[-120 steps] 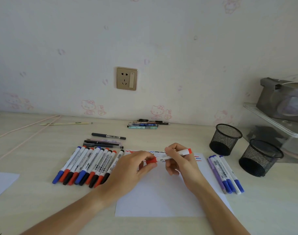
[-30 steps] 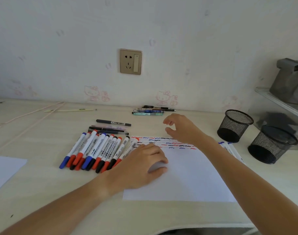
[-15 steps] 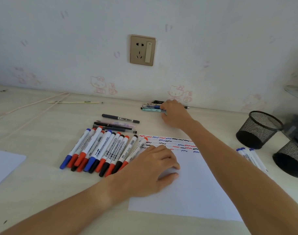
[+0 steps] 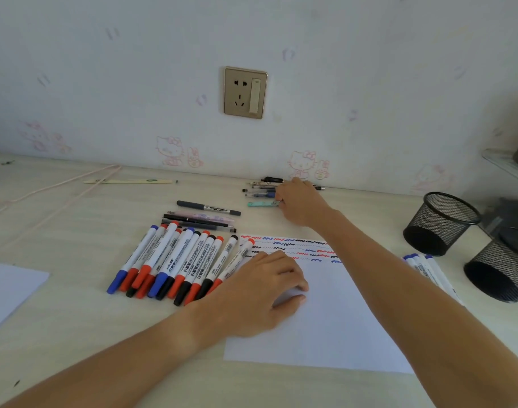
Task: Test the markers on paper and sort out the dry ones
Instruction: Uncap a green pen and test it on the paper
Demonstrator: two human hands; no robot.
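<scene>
The right hand (image 4: 300,203) reaches to about 12 o'clock on the desk (image 4: 60,290), where a small cluster of pens (image 4: 263,188) lies against the wall. Its fingers curl down over the right end of the cluster, and a teal pen (image 4: 262,204) lies at the near edge, touching or just beside the fingertips. Whether the fingers already pinch one pen I cannot tell, since the back of the hand hides them.

To do this pick well, I judge that the hand should single out one barrel (the teal one is nearest and lies apart from the rest), roll it clear of its neighbours, then lift it by the middle so the cap end stays free for the other hand to pull.

The left hand (image 4: 260,293) lies on the paper (image 4: 325,334), fingers loosely bent and holding nothing, pinning the sheet. It should keep that pressure so the sheet does not slide.

The row of whiteboard markers (image 4: 181,260) fans out at 9 o'clock of the paper, and a few blue-capped markers (image 4: 422,266) lie at 3 o'clock, near two mesh pen cups (image 4: 440,222). Squiggle test lines (image 4: 293,248) fill the far edge of the sheet.

Four seconds ago both hands held a red marker over the paper. That marker now seems to lie at the right end of the row, and the right hand has travelled from the sheet to the far pens.
</scene>
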